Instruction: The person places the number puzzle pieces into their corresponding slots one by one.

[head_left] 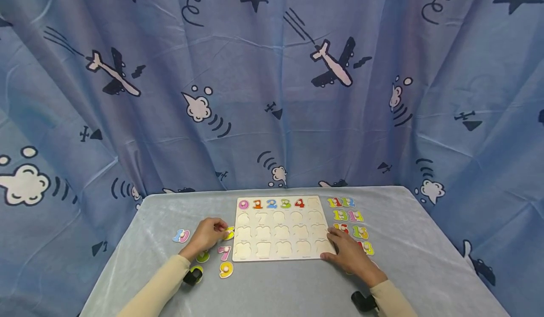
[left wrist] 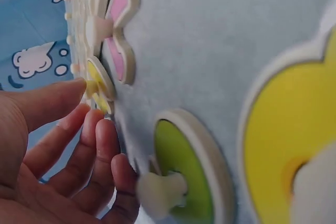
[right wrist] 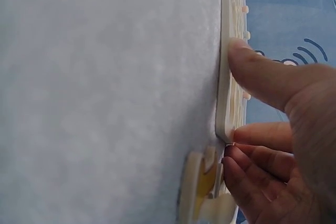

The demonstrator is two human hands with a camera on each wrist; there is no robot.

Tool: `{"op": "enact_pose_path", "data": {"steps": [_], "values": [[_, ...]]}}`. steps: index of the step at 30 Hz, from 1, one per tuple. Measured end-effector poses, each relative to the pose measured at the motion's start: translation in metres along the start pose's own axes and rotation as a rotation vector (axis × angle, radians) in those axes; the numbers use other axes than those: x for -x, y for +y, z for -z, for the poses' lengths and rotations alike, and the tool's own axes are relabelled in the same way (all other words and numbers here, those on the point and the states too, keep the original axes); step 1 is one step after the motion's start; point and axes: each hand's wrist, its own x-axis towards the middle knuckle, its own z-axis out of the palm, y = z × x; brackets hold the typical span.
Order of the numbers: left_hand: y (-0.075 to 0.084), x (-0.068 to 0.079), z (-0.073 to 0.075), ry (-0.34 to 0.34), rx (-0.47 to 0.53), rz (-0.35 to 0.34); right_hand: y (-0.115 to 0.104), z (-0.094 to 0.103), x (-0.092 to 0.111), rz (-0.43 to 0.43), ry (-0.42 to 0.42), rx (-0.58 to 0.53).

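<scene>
Here's the left hand (head_left: pixel 208 235) at nine o'clock of the board, thumb and fingertips pinching the knob of a yellow number piece (head_left: pixel 230 233), which sits just outside the board (head_left: pixel 293 240); whether it's lifted, I can't tell. Over at four o'clock, the right hand (head_left: pixel 350 253) brackets the board's near corner, thumb on one edge, bent fingers against the other.

The danger? That small knob could slip from a fingertip pinch, and a low carry could catch the piece on the board's rim. Too much push from the right hand might slide the board across the cloth (head_left: pixel 280 291).

And it's crowded! The pink seven (head_left: pixel 224 252) lies just beside the yellow piece at about six o'clock, the yellow nine (head_left: pixel 226 269) beyond it, a green piece (head_left: pixel 202 257) at eight, close under the left wrist: one dropped forearm could scatter them. On the board, zero to four line the far row; the right hand partly hides number pieces at three o'clock.
</scene>
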Motion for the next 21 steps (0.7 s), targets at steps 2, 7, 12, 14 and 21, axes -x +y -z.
{"op": "enact_pose_path", "data": {"steps": [2, 7, 12, 14, 21], "values": [[-0.0009, -0.0004, -0.0008, -0.006, -0.003, 0.020, -0.0002, -0.0001, -0.0005, -0.001, -0.002, -0.006], [-0.0018, -0.0020, -0.0023, -0.020, -0.009, 0.026, 0.0005, -0.0006, -0.0010, -0.007, -0.006, 0.004], [-0.0026, -0.0025, -0.0037, -0.034, -0.016, 0.029, 0.0008, -0.0009, -0.0001, -0.004, -0.005, 0.012], [-0.0028, -0.0019, -0.0039, -0.032, -0.021, 0.028, 0.0007, -0.0010, 0.0003, -0.006, -0.007, 0.010], [0.0040, -0.0023, -0.0020, -0.006, -0.018, -0.015, 0.0008, -0.0003, -0.0007, -0.013, -0.009, 0.011]]}}
